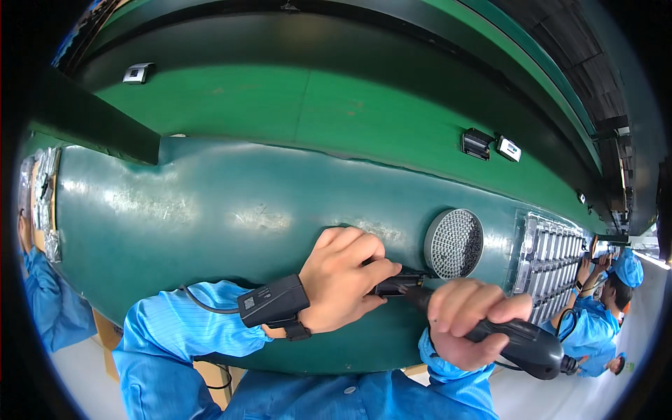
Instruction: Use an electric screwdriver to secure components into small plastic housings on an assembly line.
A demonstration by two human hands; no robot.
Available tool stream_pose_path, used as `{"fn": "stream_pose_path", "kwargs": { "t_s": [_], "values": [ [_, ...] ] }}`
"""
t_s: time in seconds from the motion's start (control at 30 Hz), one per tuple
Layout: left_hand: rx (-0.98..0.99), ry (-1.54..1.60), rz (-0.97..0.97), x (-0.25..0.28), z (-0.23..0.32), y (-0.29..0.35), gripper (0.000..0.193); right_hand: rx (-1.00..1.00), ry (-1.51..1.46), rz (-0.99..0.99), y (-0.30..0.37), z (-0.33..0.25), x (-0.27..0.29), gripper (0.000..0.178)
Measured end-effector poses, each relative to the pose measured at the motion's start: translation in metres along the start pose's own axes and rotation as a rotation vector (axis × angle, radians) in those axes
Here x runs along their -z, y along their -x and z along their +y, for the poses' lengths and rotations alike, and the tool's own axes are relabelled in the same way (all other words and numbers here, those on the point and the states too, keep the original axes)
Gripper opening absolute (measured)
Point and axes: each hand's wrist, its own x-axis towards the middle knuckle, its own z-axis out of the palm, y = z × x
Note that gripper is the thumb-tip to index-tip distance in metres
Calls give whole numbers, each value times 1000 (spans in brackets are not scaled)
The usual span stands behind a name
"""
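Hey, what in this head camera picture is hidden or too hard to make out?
- Small dark part: mostly hidden under the left hand.
- Tip of the electric screwdriver: hidden where it meets that part.
- Round dish: contents too small to identify.
- Co-worker: distorted at the right rim.

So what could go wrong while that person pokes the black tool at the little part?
The right hand presses the black power tool into a small dark part pinned by the left hand. The tip sits close to those fingers, so a slip might nick them. The round tray of tiny pieces lies just beyond; a jolt might scatter it.
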Motion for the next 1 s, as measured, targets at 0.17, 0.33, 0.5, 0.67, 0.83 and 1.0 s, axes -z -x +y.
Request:
{"fn": "stream_pose_path", "kwargs": {
  "t_s": [0.17,0.33,0.5,0.67,0.83,1.0],
  "values": [
    [-3,10,10,1,1,0,55,15,-4,-26,1,10,-1,38],
    [0,10,13,2,2,0,53,-23,-12,1,0,9,-4,38],
    [0,14,21,2,1,1,52,-136,40,-62,-3,5,-8,36],
    [-9,14,31,1,0,-1,51,-51,9,-113,-2,18,-4,35],
    [-2,27,38,2,3,-2,47,94,-72,-211,-1,27,-9,38],
    [3,-2,-3,5,6,-2,47,22,-69,-169,-4,25,-6,39]
  ]
}}
